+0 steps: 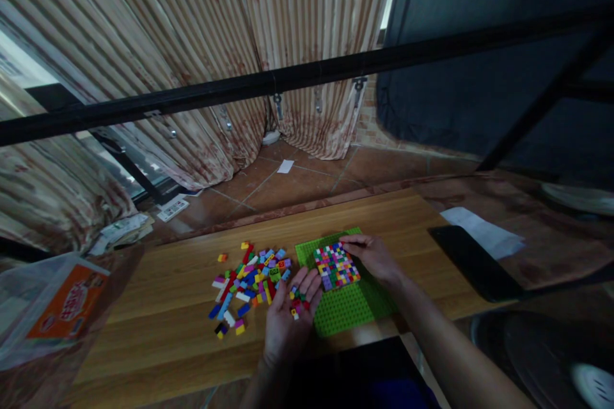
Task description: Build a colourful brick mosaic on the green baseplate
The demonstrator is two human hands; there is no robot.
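Observation:
My left hand [288,326] is palm up and slightly cupped, with several small toy bricks [298,301] in red, green, yellow and white resting in it. Just right of it lies a green studded baseplate [348,313]. A square block of many-coloured small bricks [336,266] covers its upper middle. At the top right corner of that block, my right hand [374,257] has its thumb and fingertips pinched together. Whatever is between those fingertips is too small to make out. A loose pile of toy bricks [252,278] in mixed colours and sizes spreads left of my left hand.
Everything sits on a low wooden table [158,307]. A dark flat device [472,262] and a white paper [482,230] lie at its right end. A clear plastic box with an orange label [67,300] stands at the left. A black metal bar [230,88] crosses beyond the table.

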